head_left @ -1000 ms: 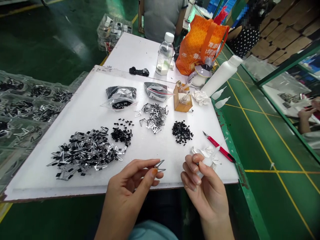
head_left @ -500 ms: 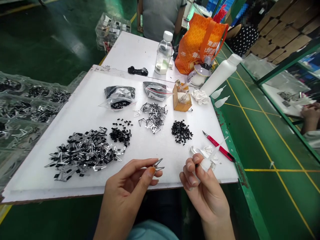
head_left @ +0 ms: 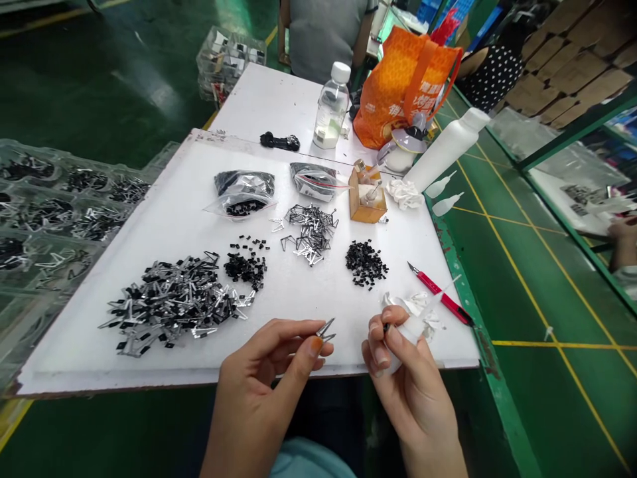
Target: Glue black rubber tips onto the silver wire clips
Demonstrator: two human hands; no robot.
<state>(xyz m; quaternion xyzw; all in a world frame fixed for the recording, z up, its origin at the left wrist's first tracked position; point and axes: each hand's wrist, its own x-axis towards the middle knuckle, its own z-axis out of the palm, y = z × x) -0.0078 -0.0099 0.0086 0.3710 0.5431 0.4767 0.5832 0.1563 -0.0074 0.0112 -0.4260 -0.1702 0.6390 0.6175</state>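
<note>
My left hand [head_left: 279, 372] pinches a small V-shaped metal clip [head_left: 326, 329] between thumb and fingertips, its two legs pointing right. My right hand [head_left: 408, 378] is wrapped round a small white squeeze bottle [head_left: 412, 326], whose thin nozzle slants up to the right. A tiny black piece [head_left: 387, 327] shows between the right thumb and fingertips. The hands are apart, over the table's front edge. Beyond them lie a pile of small black pieces [head_left: 366, 263], a second such pile [head_left: 245, 269], and a heap of bare metal clips [head_left: 312, 229]. Clips with black pieces [head_left: 174, 302] are heaped at left.
A red craft knife [head_left: 440, 292] and crumpled tissue [head_left: 428, 307] lie at right. Behind stand a wooden box [head_left: 365, 207], a tall white bottle [head_left: 450, 149], a clear bottle [head_left: 330, 109] and an orange bag [head_left: 385, 99]. Compartment trays [head_left: 97, 176] flank the table's left.
The whole view has shifted slightly, so the table appears a little further right. Both hands keep their holds; the squeeze bottle shows a little more behind my right fingers.
</note>
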